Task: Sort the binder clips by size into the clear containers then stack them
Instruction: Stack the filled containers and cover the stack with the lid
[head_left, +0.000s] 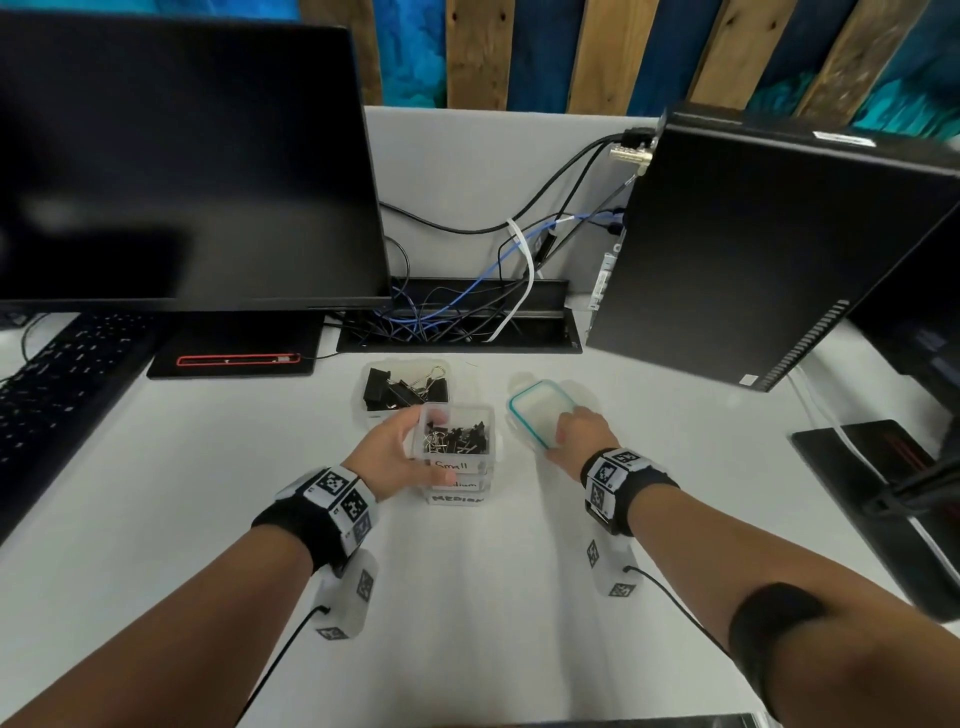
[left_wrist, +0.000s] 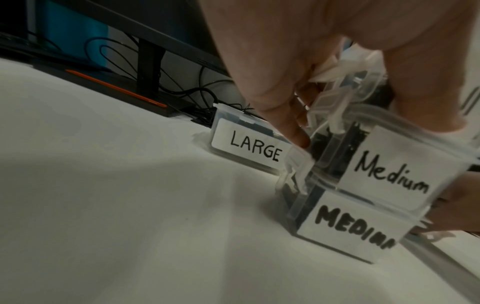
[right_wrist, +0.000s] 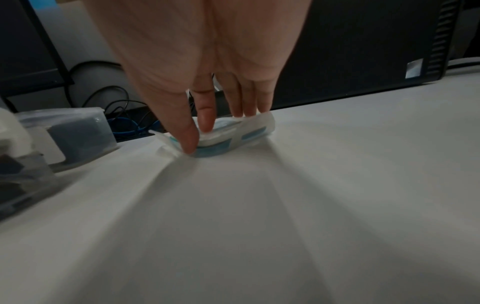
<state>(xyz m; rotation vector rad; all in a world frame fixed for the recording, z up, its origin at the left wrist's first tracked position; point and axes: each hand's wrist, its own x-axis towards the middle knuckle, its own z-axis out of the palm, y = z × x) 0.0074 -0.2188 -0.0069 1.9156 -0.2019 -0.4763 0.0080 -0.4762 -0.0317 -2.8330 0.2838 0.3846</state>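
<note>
Left hand (head_left: 397, 452) grips the open box marked "Small" (head_left: 456, 439), thumb on the near label, fingers round the far side; small clips (head_left: 457, 437) lie inside. This box sits atop a stack of two boxes marked "Medium" (left_wrist: 389, 176) and "MEDIUM" (left_wrist: 355, 228) on the white counter (head_left: 467, 597). At 11 o'clock from the stack, just behind it, stands the open box marked "LARGE" (left_wrist: 255, 149) holding large black clips (head_left: 400, 387). At 3 o'clock, the right hand (head_left: 579, 434) pinches the teal-rimmed lid (head_left: 540, 415), thumb at the near edge, fingers on top. Monitor (head_left: 182, 166) at 10 o'clock, computer tower (head_left: 769, 244) at 2 o'clock.
</note>
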